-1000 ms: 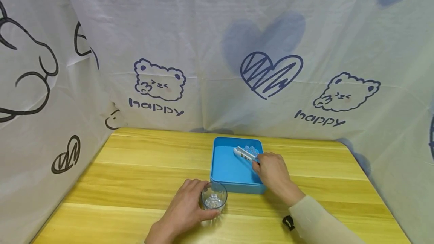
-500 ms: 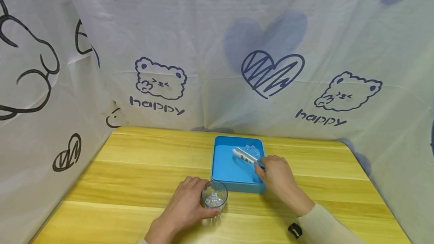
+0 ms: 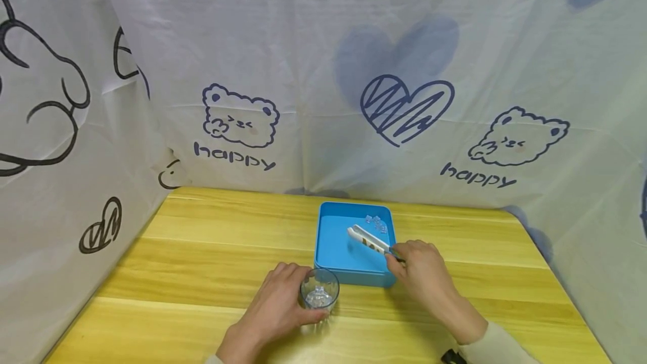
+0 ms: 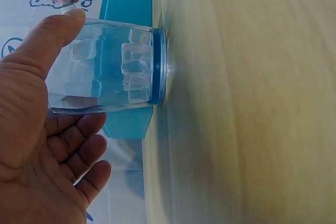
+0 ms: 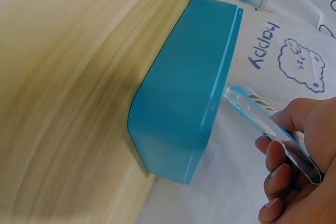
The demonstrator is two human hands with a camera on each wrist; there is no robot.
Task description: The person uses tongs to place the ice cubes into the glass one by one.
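Observation:
My left hand (image 3: 275, 302) holds a clear glass (image 4: 110, 69) upright on the table, thumb on one side and fingers on the other. Several clear ice-like cubes (image 4: 136, 66) lie in its bottom. In my right hand (image 3: 422, 271) is a pair of white tongs (image 3: 371, 239), pinched between thumb and fingers and slanting over the blue box (image 3: 354, 278). A small clear piece (image 5: 228, 93) shows at the tong tips in the right wrist view. More clear cubes (image 3: 377, 224) sit in the box's far right corner.
The glass stands close to the box's near left corner. A wood-grain table (image 3: 202, 240) lies beneath everything. White cloth (image 3: 313, 173) with bear and heart drawings hangs behind and at the sides. A black object (image 3: 452, 357) shows beside my right sleeve.
My right hand has drawn the tongs back from the cubes in the corner, toward me and slightly right. My left hand and the glass have stayed put.

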